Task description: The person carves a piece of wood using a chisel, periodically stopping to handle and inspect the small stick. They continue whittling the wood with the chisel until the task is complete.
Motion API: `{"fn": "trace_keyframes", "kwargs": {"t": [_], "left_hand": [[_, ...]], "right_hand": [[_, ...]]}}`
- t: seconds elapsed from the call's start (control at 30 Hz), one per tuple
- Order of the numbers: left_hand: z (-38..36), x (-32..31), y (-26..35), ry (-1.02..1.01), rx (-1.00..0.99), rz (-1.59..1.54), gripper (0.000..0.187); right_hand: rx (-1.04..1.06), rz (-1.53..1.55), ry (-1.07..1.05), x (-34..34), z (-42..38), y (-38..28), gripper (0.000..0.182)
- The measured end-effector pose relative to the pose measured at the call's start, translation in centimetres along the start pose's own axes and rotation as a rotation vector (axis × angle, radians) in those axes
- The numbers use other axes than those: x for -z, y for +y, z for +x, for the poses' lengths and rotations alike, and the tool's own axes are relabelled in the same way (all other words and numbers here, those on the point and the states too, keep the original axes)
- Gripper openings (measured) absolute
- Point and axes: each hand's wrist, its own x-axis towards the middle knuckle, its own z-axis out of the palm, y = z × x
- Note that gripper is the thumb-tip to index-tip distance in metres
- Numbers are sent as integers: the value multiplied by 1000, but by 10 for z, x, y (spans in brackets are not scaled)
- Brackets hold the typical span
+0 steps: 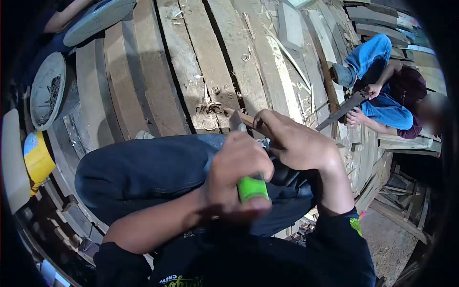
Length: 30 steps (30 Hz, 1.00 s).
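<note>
My left hand [241, 167] is closed round the green handle [252, 188] of a knife, and its short blade [235, 120] points away from me. A narrow wooden stick [246, 118] sticks out of my right hand [299, 138], whose fingers are wrapped round it. The blade lies right at the stick, overlapping its side in this view. Both hands are above my bent legs in dark trousers [143, 172]. Curled wood shavings [209, 109] lie on the planks just beyond the stick's tip.
Another person [392, 91] sits at the right, holding a handsaw [342, 111]. Wooden planks [143, 71] with gaps form the floor. A round basin [48, 91] with dark scraps and a yellow container [38, 160] stand at the left. Part of someone's arm [64, 14] shows top left.
</note>
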Motion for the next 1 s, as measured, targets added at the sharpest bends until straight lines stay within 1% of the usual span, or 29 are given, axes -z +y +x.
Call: {"fn": "trace_keyframes", "kwargs": {"t": [0.03, 0.07, 0.1, 0.17, 0.23, 0.3, 0.33, 0.37, 0.43, 0.47, 0.5, 0.53, 0.57, 0.6, 0.63, 0.67, 0.7, 0.73, 0.77, 0.8, 0.83, 0.87, 0.9, 0.93, 0.97, 1.0], "left_hand": [[1, -2, 7, -20, -20, 6, 49], [3, -3, 15, -85, -59, 15, 46], [1, -4, 11, -86, -53, 7, 46], [-1, -2, -7, -55, -30, 23, 44], [4, 0, -12, 50, 74, -16, 43], [4, -2, 6, -30, -32, -17, 44], [6, -3, 13, -71, -51, -16, 46], [4, -2, 7, -75, -44, -23, 46], [-1, 0, -17, 8, 34, -20, 48], [-3, 2, -21, 67, 177, -29, 48], [-2, 1, -17, 70, 174, -25, 48], [0, -1, -7, 16, 69, 3, 52], [2, -2, 3, -45, -32, 24, 56], [2, -4, 15, -89, -9, 7, 56], [0, -3, 8, -92, -4, 0, 56], [-3, -2, -7, -27, 56, -9, 56], [-1, 0, -20, 40, 110, -12, 57], [1, 4, -29, 75, 146, 9, 38], [-3, 1, -27, 77, 143, 14, 38], [0, -3, -17, 24, 54, 25, 40], [2, -7, -7, -32, -30, 31, 42], [2, -9, 0, -39, -41, 18, 41], [1, -9, -8, -43, -35, 8, 41], [-1, -6, -24, 8, 33, 35, 40], [-2, -4, -36, 63, 95, 70, 39], [1, -2, -39, 100, 175, 72, 37]], "right_hand": [[24, -7, 13, -1, 0, 2, 56], [18, 10, -3, 0, -1, 3, 55], [10, 15, -7, 1, -2, 3, 55], [33, 64, 10, 4, -3, 0, 55], [53, 2, 16, 1, -1, 2, 54], [21, -16, -39, 3, 1, 2, 55], [16, -10, -37, 3, 1, 3, 55], [26, 6, -22, 3, -1, 4, 55], [41, 16, -14, 2, -2, 3, 55], [36, 5, 1, 0, -2, 2, 56], [33, -6, 17, 0, -2, 1, 56], [-1, 7, -25, 4, -1, -2, 57], [-4, 9, -22, 4, 1, 2, 57], [19, 12, -20, 3, 2, 8, 58], [44, 13, -22, 2, 3, 9, 60], [3, 21, -24, 4, -1, 5, 59], [6, 18, -26, 5, -1, 2, 59], [-15, 9, -25, 5, -1, -1, 60], [-35, -1, -22, 6, -1, -3, 60], [19, 19, 8, 4, -1, 2, 59], [17, 20, 12, 3, 0, 6, 59], [21, 35, 10, 2, 0, 10, 57], [23, 51, 5, 1, -1, 12, 56], [42, 10, 24, 4, -2, 5, 52], [45, 6, 22, 4, -2, 4, 52], [10, 17, -2, 3, 0, 3, 51]]}}
